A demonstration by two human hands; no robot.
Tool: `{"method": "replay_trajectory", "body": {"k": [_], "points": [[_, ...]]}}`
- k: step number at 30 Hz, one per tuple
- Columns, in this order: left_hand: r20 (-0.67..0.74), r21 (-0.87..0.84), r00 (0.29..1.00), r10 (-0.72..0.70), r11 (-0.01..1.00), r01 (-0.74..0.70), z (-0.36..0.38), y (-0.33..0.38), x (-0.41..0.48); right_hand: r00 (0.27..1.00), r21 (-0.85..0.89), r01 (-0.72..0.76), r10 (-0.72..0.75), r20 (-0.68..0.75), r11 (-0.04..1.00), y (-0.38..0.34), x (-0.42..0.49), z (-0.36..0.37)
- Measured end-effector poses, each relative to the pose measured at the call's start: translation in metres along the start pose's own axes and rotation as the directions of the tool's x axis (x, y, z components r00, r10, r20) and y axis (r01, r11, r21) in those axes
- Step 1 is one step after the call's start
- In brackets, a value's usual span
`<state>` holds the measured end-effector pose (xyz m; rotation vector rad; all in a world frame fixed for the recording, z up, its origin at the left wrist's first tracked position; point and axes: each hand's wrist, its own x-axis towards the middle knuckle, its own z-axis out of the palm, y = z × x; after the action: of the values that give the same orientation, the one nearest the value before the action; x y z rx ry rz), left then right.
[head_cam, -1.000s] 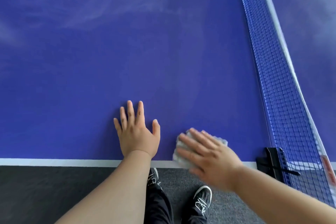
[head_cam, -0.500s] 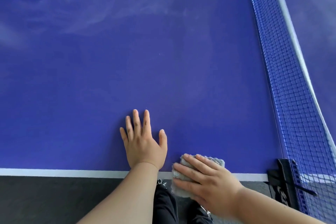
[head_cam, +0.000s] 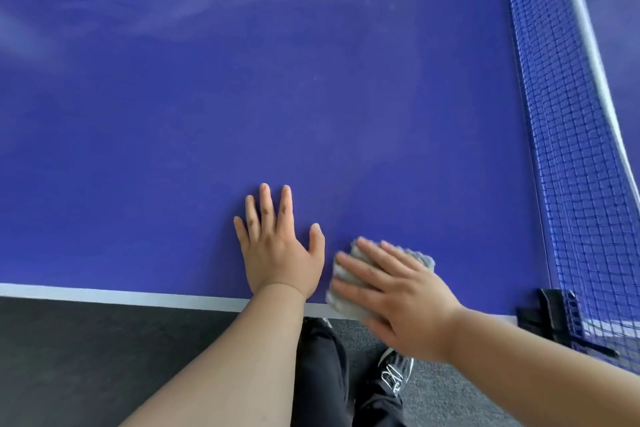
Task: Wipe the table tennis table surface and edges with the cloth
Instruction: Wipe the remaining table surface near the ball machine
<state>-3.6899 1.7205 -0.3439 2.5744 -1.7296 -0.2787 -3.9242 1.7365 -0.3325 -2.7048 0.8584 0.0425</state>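
Note:
The blue table tennis table (head_cam: 242, 114) fills most of the view, with its white near edge line (head_cam: 104, 295) running along the bottom. My left hand (head_cam: 277, 250) lies flat on the surface just inside that edge, fingers spread. Right beside it, my right hand (head_cam: 391, 291) presses a folded grey cloth (head_cam: 349, 302) onto the table with straight fingers. The cloth sits over the white edge line and hangs slightly past it; most of it is hidden under my palm.
The blue net (head_cam: 568, 149) with its white top band stretches along the right side. Its black clamp (head_cam: 554, 319) grips the table edge at lower right. Dark grey carpet (head_cam: 86, 357) and my legs and shoes (head_cam: 394, 374) lie below the edge. Faint smears mark the far surface.
My right hand with the cloth slid out over the table edge, then back inward onto the surface near the edge line. My left hand stayed planted in place.

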Motion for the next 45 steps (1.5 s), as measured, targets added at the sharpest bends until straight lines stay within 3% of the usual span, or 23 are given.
{"method": "replay_trajectory", "body": {"k": [2, 4, 5, 7, 8, 10, 12, 15, 18, 20, 22, 24, 26, 28, 29, 31, 33, 35, 37, 39, 41, 43, 45], "points": [[-0.006, 0.009, 1.000, 0.005, 1.000, -0.005, 0.001, 0.001, -0.001, 0.997, -0.043, 0.078, -0.078, 0.014, 0.996, 0.017, -0.009, -0.008], [-0.001, -0.001, 1.000, 0.006, 1.000, -0.006, 0.001, 0.000, 0.000, 0.984, -0.044, -0.177, 0.175, -0.046, 0.983, 0.050, 0.007, -0.019], [0.001, -0.002, 1.000, 0.007, 1.000, -0.007, 0.000, 0.000, 0.000, 0.906, 0.019, -0.414, 0.414, -0.084, 0.910, 0.070, 0.020, -0.029], [-0.001, 0.002, 1.000, 0.004, 1.000, -0.004, 0.000, 0.000, 0.000, 0.626, 0.169, -0.755, 0.773, -0.100, 0.634, 0.106, 0.047, -0.048], [-0.004, 0.005, 1.000, 0.003, 1.000, -0.003, 0.000, 0.000, 0.000, 0.519, 0.215, -0.824, 0.851, -0.082, 0.524, 0.119, 0.060, -0.054], [-0.014, 0.017, 1.000, 0.008, 1.000, -0.008, 0.001, -0.001, -0.002, 0.457, 0.214, -0.861, 0.887, -0.068, 0.461, 0.124, 0.080, -0.058], [-0.014, 0.010, 1.000, 0.013, 1.000, -0.012, 0.001, -0.001, 0.000, 0.602, 0.147, -0.779, 0.793, -0.095, 0.609, 0.108, 0.090, -0.053], [0.004, -0.016, 1.000, 0.011, 1.000, -0.011, -0.003, 0.001, -0.001, 0.931, -0.018, -0.363, 0.362, -0.037, 0.932, 0.065, 0.074, -0.033], [0.042, 0.010, 0.998, 0.037, 0.999, -0.038, -0.012, 0.004, -0.003, 0.995, -0.062, -0.048, 0.053, 0.084, 0.997, 0.050, 0.040, -0.026], [0.047, -0.012, 0.992, 0.114, 0.993, -0.114, -0.020, 0.007, 0.012, 0.988, -0.072, -0.142, 0.146, 0.053, 0.987, 0.078, 0.041, -0.034], [0.033, -0.021, 0.975, 0.221, 0.975, -0.221, -0.029, 0.012, 0.040, 0.862, 0.015, -0.506, 0.506, -0.017, 0.863, 0.120, 0.057, -0.053], [0.030, -0.014, 0.959, 0.281, 0.960, -0.281, -0.035, 0.020, 0.078, 0.600, 0.124, -0.791, 0.799, -0.036, 0.599, 0.162, 0.076, -0.074], [0.053, -0.009, 0.954, 0.296, 0.955, -0.296, -0.037, 0.026, 0.118, 0.408, 0.203, -0.894, 0.913, -0.003, 0.400, 0.187, 0.097, -0.085], [0.091, 0.013, 0.946, 0.311, 0.950, -0.313, -0.034, 0.031, 0.148, 0.355, 0.220, -0.911, 0.935, -0.015, 0.349, 0.183, 0.123, -0.085], [0.100, 0.028, 0.942, 0.320, 0.945, -0.324, -0.032, 0.033, 0.158, 0.401, 0.206, -0.893, 0.915, -0.042, 0.401, 0.173, 0.133, -0.081], [0.074, 0.042, 0.938, 0.339, 0.938, -0.343, -0.028, 0.034, 0.165, 0.644, 0.127, -0.747, 0.758, -0.100, 0.652, 0.138, 0.140, -0.067], [0.025, 0.020, 0.937, 0.350, 0.937, -0.350, -0.025, 0.032, 0.164, 0.870, 0.040, -0.482, 0.484, -0.093, 0.875, 0.098, 0.126, -0.052], [0.022, 0.008, 0.935, 0.353, 0.936, -0.353, -0.026, 0.031, 0.164, 0.968, 0.017, -0.240, 0.240, -0.067, 0.971, 0.075, 0.100, -0.041], [0.030, 0.006, 0.935, 0.352, 0.936, -0.352, -0.029, 0.031, 0.165, 0.985, 0.017, -0.152, 0.153, -0.077, 0.988, 0.084, 0.088, -0.041], [0.039, -0.001, 0.936, 0.351, 0.936, -0.351, -0.029, 0.032, 0.165, 0.920, 0.067, -0.362, 0.368, -0.135, 0.930, 0.116, 0.095, -0.050], [0.045, 0.003, 0.936, 0.349, 0.937, -0.349, -0.029, 0.032, 0.165, 0.674, 0.169, -0.696, 0.716, -0.179, 0.698, 0.160, 0.113, -0.067], [0.045, 0.012, 0.936, 0.350, 0.936, -0.351, -0.028, 0.031, 0.167, 0.427, 0.260, -0.856, 0.894, -0.133, 0.448, 0.199, 0.136, -0.083], [0.044, 0.017, 0.933, 0.357, 0.934, -0.358, -0.028, 0.030, 0.167, 0.384, 0.260, -0.880, 0.918, -0.098, 0.396, 0.214, 0.162, -0.092]]}}
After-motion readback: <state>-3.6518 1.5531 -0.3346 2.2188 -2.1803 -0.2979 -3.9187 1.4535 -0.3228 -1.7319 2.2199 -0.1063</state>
